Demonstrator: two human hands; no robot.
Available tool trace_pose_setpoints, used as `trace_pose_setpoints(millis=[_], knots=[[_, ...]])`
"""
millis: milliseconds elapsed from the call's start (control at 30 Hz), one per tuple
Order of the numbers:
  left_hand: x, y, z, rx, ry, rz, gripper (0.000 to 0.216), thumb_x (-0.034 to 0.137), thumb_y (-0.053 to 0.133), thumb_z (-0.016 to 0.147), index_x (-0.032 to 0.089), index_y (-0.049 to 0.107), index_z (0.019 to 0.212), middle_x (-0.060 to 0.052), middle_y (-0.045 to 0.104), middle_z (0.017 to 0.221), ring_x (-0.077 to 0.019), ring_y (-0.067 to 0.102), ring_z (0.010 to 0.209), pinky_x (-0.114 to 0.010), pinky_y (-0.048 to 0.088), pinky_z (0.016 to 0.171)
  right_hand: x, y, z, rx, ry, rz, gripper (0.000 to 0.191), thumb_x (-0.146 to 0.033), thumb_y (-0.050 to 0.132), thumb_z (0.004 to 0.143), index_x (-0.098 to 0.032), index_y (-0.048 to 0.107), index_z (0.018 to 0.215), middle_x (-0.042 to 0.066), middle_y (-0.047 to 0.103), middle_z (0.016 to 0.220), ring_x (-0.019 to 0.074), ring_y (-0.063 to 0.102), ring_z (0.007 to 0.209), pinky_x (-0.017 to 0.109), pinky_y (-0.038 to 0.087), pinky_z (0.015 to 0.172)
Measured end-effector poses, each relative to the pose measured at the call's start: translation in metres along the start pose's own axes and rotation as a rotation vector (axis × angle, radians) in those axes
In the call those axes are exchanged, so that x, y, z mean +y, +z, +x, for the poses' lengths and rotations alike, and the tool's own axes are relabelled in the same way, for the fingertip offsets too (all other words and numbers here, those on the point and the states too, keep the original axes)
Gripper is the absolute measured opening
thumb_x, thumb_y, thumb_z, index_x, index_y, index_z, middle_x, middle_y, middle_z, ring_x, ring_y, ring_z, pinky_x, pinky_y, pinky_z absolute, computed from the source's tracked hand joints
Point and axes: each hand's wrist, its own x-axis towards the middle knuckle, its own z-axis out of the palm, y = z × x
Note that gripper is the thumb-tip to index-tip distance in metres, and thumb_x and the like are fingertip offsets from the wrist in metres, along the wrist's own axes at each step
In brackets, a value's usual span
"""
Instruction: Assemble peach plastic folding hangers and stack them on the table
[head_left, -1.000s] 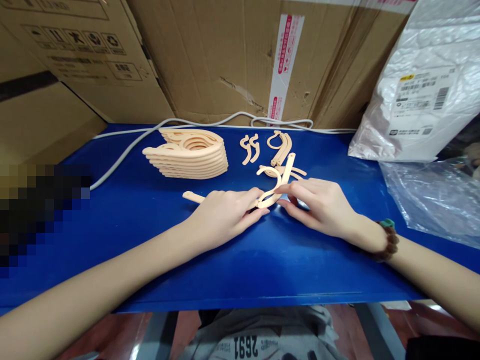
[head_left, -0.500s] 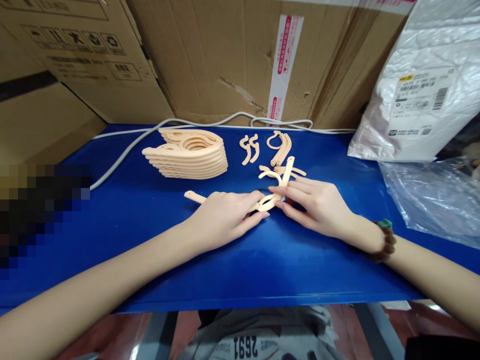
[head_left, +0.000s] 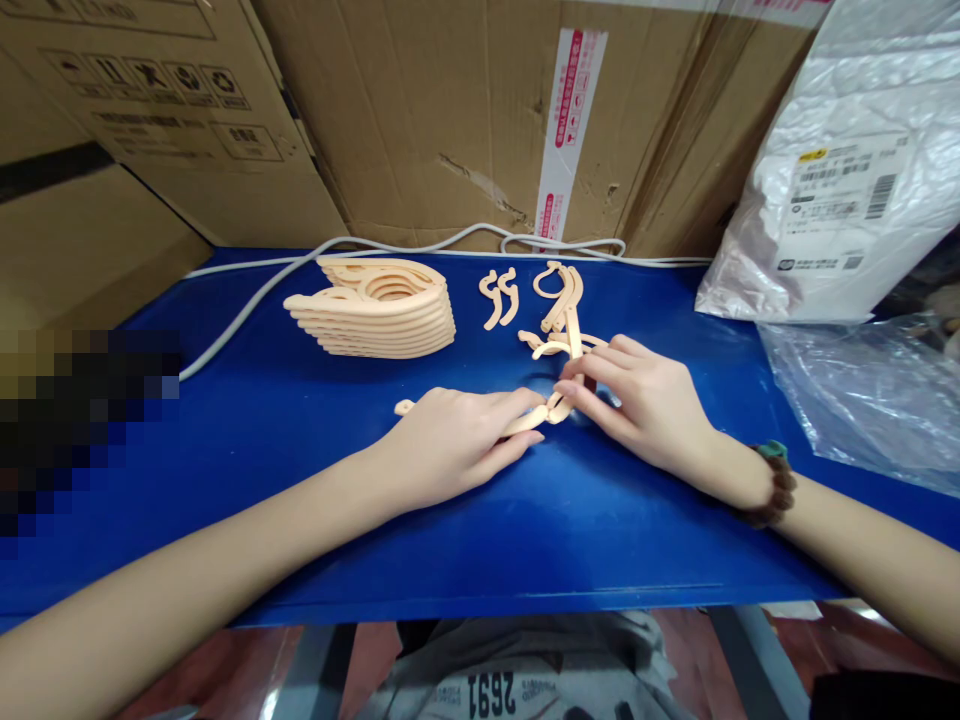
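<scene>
My left hand (head_left: 465,440) is closed on a beige plastic hanger arm (head_left: 527,422); its far end pokes out to the left behind my knuckles. My right hand (head_left: 649,400) pinches another beige hanger piece (head_left: 574,335), a straight arm pointing away from me with a curved hook (head_left: 550,349) beside it. The ends of both pieces meet between my fingertips, low over the blue tabletop (head_left: 480,550). Whether they are joined, I cannot tell. Further loose hanger parts (head_left: 529,340) lie just behind my right hand, partly covered.
A stack of beige folded hangers (head_left: 390,325) stands at the back left. Small hooks (head_left: 492,300) and curved arms (head_left: 568,297) lie at the back middle. A white cable (head_left: 259,310) runs along cardboard boxes (head_left: 450,120). A white plastic parcel bag (head_left: 840,200) and clear plastic (head_left: 862,400) are on the right.
Both hands have shifted slightly right. The hook and straight arm in my right hand have turned and moved lower, and the angle between the two held pieces has changed.
</scene>
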Motion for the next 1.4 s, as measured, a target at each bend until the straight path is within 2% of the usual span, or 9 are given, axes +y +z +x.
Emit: trace_pose_setpoints(millis=[133,267,400,567,700,867,1000,1200,1400], knots=[[0.001,-0.001,-0.002,0.081,0.059,-0.02,0.026,0.035,0.044,0.1,0.021,0.054,0.12,0.0,0.07,0.106,-0.0183,0.067,0.092,-0.027,0.045,0.067,0.009,-0.004,0.003,0.045,0.156,-0.07,0.03,-0.042,0.043,0.099,-0.02,0.06,0.088,0.005,0.066,0.082,0.0208,0.052,0.078,0.032,0.039,0.069],[0.002,-0.002,-0.002,0.09,0.08,0.016,0.023,0.035,0.044,0.1,0.019,0.06,0.105,-0.002,0.068,0.093,-0.0178,0.062,0.086,-0.026,0.043,0.064,0.025,-0.002,0.006,0.046,0.241,-0.129,0.018,-0.037,0.052,0.093,-0.021,0.057,0.086,0.005,0.063,0.082,0.0225,0.051,0.078,0.034,0.036,0.068],[0.002,-0.002,0.0,0.134,0.113,0.055,0.023,0.029,0.042,0.1,0.016,0.061,0.102,-0.003,0.066,0.093,-0.0188,0.057,0.087,-0.028,0.044,0.066,0.033,0.002,0.007,-0.007,0.266,-0.043,0.007,-0.028,0.054,0.09,-0.021,0.057,0.088,0.004,0.064,0.085,0.0223,0.055,0.082,0.034,0.037,0.072],[0.0,-0.002,0.002,0.17,0.159,0.089,0.024,0.02,0.042,0.097,0.016,0.061,0.11,-0.005,0.064,0.1,-0.0205,0.054,0.092,-0.031,0.047,0.075,0.033,0.006,0.005,-0.028,0.285,0.087,0.015,-0.028,0.054,0.092,-0.02,0.062,0.101,0.005,0.065,0.092,0.0193,0.06,0.079,0.031,0.042,0.071],[-0.004,0.0,0.003,0.175,0.179,0.095,0.028,0.023,0.038,0.1,0.016,0.061,0.115,-0.009,0.059,0.115,-0.022,0.052,0.105,-0.035,0.048,0.087,0.034,0.008,0.004,-0.03,0.239,0.165,0.019,-0.026,0.052,0.093,-0.021,0.063,0.107,0.005,0.066,0.099,0.017,0.061,0.076,0.029,0.044,0.068],[-0.008,0.002,0.004,0.175,0.177,0.05,0.029,0.025,0.039,0.101,0.018,0.06,0.119,-0.01,0.055,0.127,-0.0235,0.048,0.117,-0.039,0.043,0.1,0.033,0.009,0.003,-0.06,0.127,0.272,0.019,-0.018,0.048,0.094,-0.021,0.064,0.103,0.005,0.066,0.104,0.0156,0.063,0.083,0.027,0.046,0.074],[-0.009,0.003,0.005,0.152,0.185,0.033,0.028,0.026,0.04,0.101,0.02,0.061,0.119,-0.011,0.053,0.131,-0.0253,0.047,0.122,-0.042,0.042,0.102,0.03,0.009,0.003,-0.093,0.08,0.346,0.02,-0.017,0.046,0.094,-0.021,0.065,0.098,0.005,0.065,0.1,0.0154,0.062,0.081,0.027,0.046,0.071],[-0.009,0.003,0.005,0.125,0.19,0.03,0.028,0.026,0.041,0.1,0.02,0.062,0.118,-0.011,0.051,0.135,-0.0262,0.045,0.125,-0.043,0.04,0.104,0.03,0.009,0.003,-0.109,0.053,0.446,0.019,-0.017,0.048,0.094,-0.021,0.066,0.094,0.004,0.065,0.096,0.0152,0.062,0.085,0.027,0.046,0.076],[-0.012,0.004,0.006,0.116,0.192,0.021,0.029,0.027,0.042,0.1,0.02,0.061,0.12,-0.01,0.052,0.134,-0.0249,0.046,0.124,-0.042,0.041,0.104,0.032,0.011,0.003,-0.059,0.067,0.292,0.02,-0.019,0.045,0.096,-0.021,0.065,0.096,0.006,0.065,0.102,0.0195,0.059,0.095,0.032,0.045,0.082]])
